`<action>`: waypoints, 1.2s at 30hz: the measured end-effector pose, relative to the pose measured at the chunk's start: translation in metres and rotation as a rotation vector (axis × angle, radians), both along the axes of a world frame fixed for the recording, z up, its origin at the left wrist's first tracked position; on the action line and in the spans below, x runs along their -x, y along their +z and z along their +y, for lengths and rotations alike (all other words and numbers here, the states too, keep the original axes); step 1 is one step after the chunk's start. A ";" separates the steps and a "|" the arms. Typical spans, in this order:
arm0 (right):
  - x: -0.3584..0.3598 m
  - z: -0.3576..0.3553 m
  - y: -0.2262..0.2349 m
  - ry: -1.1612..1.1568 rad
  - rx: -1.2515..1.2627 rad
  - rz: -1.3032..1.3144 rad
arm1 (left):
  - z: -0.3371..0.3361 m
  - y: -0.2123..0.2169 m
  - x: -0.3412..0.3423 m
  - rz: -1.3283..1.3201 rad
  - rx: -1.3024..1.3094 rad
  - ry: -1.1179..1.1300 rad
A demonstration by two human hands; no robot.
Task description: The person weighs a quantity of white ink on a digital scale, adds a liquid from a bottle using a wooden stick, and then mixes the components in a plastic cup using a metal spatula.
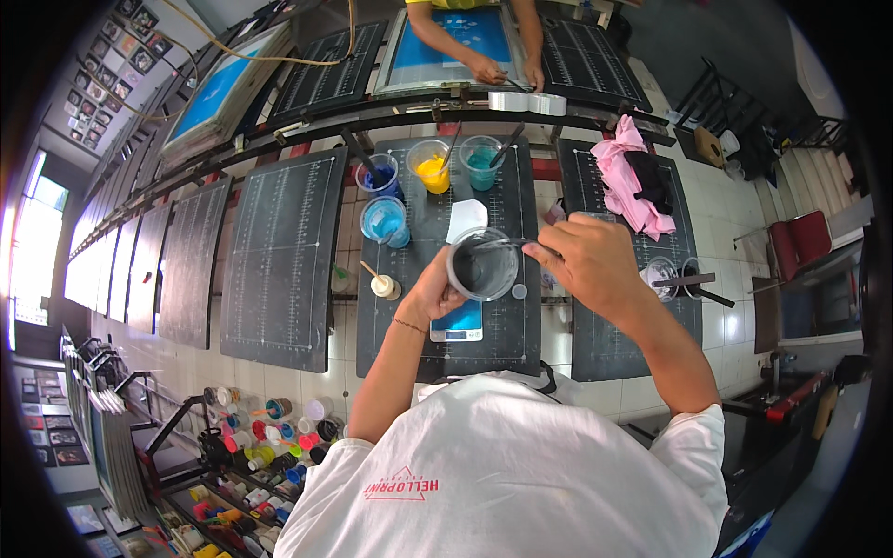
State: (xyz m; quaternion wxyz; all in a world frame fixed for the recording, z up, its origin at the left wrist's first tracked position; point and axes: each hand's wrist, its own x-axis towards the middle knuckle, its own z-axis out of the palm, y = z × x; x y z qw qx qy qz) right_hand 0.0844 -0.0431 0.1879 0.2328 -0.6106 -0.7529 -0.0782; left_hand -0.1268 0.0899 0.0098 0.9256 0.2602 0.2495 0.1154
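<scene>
My left hand is wrapped around a clear plastic cup with dark grey ink inside, tilted toward me above a digital scale. In my right hand is a thin dark stirring stick, its far end reaching into that cup. Behind the cup lies a white piece of paper. Around it on the black board stand cups of dark blue ink, light blue ink, yellow ink and teal ink. A small cream jar with a stick is left of my left hand.
Across the rail, another person's hands work over a blue printing screen. Pink cloth and a black cloth lie on the right board, near more cups. Many paint containers crowd the lower left.
</scene>
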 end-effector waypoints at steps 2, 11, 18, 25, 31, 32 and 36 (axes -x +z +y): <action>0.005 -0.006 -0.011 -0.066 0.020 -0.004 | 0.004 0.000 0.003 0.086 -0.059 0.098; 0.031 -0.034 -0.016 -0.254 0.155 0.306 | -0.002 0.021 -0.023 0.056 -0.229 0.478; 0.057 -0.036 -0.021 -0.269 0.216 0.687 | -0.013 0.008 -0.043 0.010 -0.134 0.563; 0.017 -0.017 0.022 -0.116 0.253 0.334 | -0.027 0.000 -0.026 -0.224 0.134 0.181; 0.002 -0.011 0.059 0.358 0.235 -0.095 | -0.033 0.013 -0.022 -0.092 0.203 -0.011; 0.003 -0.005 0.062 0.411 0.205 -0.142 | -0.034 0.015 -0.021 -0.033 0.166 -0.050; 0.000 0.013 0.055 0.439 0.048 -0.236 | -0.037 0.043 -0.024 0.118 0.048 -0.103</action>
